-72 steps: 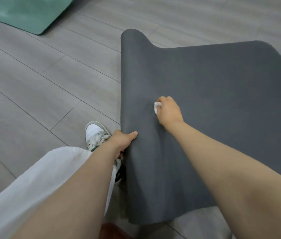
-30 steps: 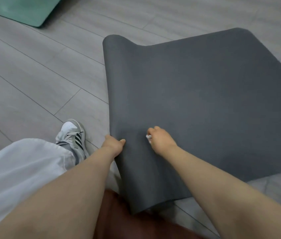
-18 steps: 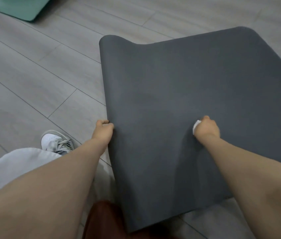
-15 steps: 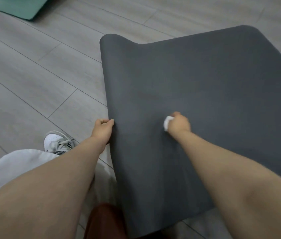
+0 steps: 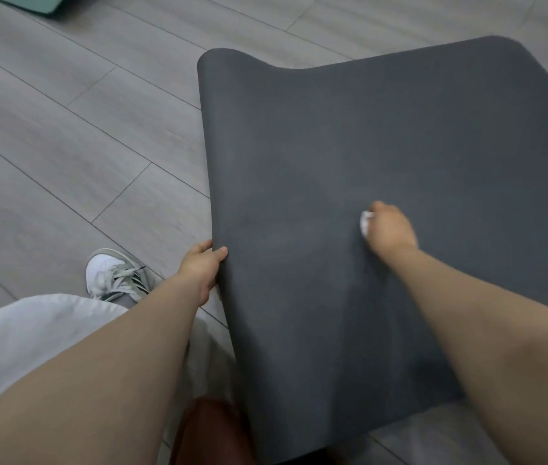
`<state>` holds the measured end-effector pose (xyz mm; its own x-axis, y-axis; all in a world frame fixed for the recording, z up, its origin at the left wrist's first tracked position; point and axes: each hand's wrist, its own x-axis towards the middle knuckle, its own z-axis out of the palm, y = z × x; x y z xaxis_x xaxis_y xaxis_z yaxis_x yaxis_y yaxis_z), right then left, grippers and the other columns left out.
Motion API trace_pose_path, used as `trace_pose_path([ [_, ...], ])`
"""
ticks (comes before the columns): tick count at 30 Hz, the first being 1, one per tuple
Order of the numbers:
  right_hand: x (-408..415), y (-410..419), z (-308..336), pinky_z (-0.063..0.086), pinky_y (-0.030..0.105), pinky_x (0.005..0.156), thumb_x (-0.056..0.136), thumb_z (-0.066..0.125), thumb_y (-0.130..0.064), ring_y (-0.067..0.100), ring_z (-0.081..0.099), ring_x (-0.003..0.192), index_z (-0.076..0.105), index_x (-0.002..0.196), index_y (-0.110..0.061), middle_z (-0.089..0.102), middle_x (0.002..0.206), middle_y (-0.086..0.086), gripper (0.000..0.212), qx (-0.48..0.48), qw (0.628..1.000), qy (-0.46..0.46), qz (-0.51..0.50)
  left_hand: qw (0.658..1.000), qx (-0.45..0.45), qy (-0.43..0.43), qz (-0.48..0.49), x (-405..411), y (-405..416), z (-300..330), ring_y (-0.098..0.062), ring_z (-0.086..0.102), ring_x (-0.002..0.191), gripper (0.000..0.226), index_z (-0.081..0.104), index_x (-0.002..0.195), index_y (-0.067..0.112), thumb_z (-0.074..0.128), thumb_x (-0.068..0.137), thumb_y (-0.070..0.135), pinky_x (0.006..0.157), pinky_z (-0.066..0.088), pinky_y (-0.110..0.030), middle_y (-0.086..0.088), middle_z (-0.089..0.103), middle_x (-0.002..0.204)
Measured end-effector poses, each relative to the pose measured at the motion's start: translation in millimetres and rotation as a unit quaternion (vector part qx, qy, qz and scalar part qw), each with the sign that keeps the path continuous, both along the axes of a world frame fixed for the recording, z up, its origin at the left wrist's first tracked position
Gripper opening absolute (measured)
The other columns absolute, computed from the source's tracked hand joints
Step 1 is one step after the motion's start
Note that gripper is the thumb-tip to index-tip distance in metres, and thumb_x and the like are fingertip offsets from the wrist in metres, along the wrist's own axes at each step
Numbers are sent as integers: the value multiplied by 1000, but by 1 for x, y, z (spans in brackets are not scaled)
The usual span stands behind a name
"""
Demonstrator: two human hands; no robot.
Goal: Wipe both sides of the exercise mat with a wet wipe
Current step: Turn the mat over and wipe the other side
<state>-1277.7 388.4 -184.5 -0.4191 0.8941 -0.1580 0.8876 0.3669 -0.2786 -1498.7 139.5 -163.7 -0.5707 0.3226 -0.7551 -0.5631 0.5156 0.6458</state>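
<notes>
A dark grey exercise mat (image 5: pixel 383 135) lies across the wooden floor and rises toward me at its near end. My left hand (image 5: pixel 200 268) grips its left edge, thumb on top and fingers underneath. My right hand (image 5: pixel 390 228) is curled around a small white wet wipe (image 5: pixel 365 221) and presses it against the mat's surface near the middle. Only a bit of the wipe shows at the fingertips.
My white trouser leg (image 5: pixel 31 330) and a white sneaker (image 5: pixel 111 276) are on the grey plank floor (image 5: pixel 64 129) left of the mat. A green mat corner (image 5: pixel 31 3) lies far top left. A brown object (image 5: pixel 209 434) sits under the mat's near edge.
My right hand has slid the wipe to the right across the mat after a stroke toward the left edge. My left hand keeps its hold on the mat's edge.
</notes>
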Motion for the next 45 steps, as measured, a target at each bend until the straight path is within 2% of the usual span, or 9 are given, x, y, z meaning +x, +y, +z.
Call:
trace_pose_path([
  [6,26,4,5,46,41,93,91,50,-17,43,56,111,58,113,1,60,118,27,30,-56,972,10,-228,999,-38,-28,9,13,1,-2,-22,61,96,30,57,126,10,51,103,29,87,49,-37,-5,65,117],
  [10,-62,-89,8,47,34,85,92,55,-19,35,63,102,66,105,-6,68,107,20,22,-149,984,79,55,999,-36,-18,19,15,1,1,-24,61,100,31,56,127,11,52,103,29,89,50,-39,-7,64,124],
  [13,-89,-166,20,44,33,86,95,52,-20,31,58,103,63,108,-11,64,111,14,20,-215,929,82,288,999,-30,-18,20,18,-3,3,-24,60,99,32,56,130,8,52,103,24,87,49,-37,-11,64,126],
  [17,-64,-145,17,43,34,86,94,54,-22,31,57,103,61,106,-11,62,110,14,18,-186,921,70,334,999,-32,-6,6,20,-4,9,-23,60,99,35,55,133,7,53,103,24,86,49,-37,-10,63,127],
  [22,45,-33,5,47,38,80,91,54,-17,41,60,95,61,90,0,64,100,27,18,-56,996,6,68,997,-67,21,-33,17,2,21,-24,59,99,36,54,132,7,55,102,26,82,48,-36,-9,62,129],
  [27,127,15,17,49,40,88,85,63,-12,42,58,111,63,108,5,62,116,27,28,-86,967,-110,-213,993,-88,36,-74,12,3,30,-22,58,104,35,56,132,7,55,102,25,86,50,-36,-8,63,127],
  [32,19,-77,26,45,28,80,89,65,-19,32,62,107,68,109,-3,68,111,19,26,-217,975,43,-23,991,-91,37,-87,17,0,24,-24,60,103,33,57,130,7,56,101,23,89,52,-38,-11,64,129],
  [39,-69,-199,41,38,31,84,95,50,-19,27,55,103,61,110,-12,58,112,12,19,-243,898,134,342,989,-84,30,-114,19,-3,31,-20,62,87,33,56,132,7,58,99,10,66,50,-28,-9,64,119],
  [45,52,-88,12,45,36,83,94,51,-19,38,59,101,60,99,-3,63,109,22,19,-130,982,23,133,989,-84,64,-100,23,-3,28,-23,56,103,39,51,137,4,58,100,15,84,46,-33,-10,59,134],
])
